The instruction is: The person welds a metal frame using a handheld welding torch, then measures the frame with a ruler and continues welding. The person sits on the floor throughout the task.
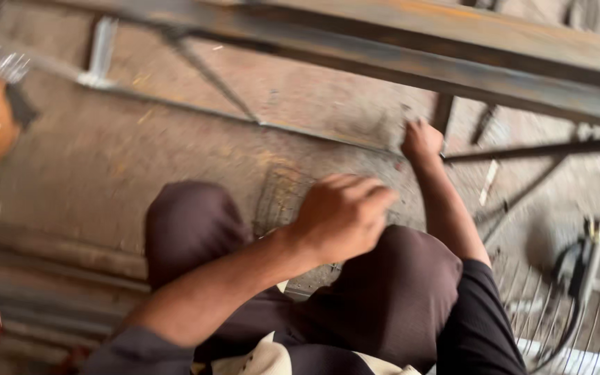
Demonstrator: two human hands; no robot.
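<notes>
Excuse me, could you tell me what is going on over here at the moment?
A person squats on the workshop floor over thin metal rods. The left hand hovers loosely curled above the knees, holding nothing that shows. The right hand reaches forward to the end of a thin rod under a heavy steel beam. The picture is blurred, so the grip is unclear.

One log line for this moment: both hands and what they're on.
left hand: loosely curled above knees, holding nothing visible | right hand: reaching to thin steel rod on floor; contact blurred | heavy steel beam beyond
</notes>
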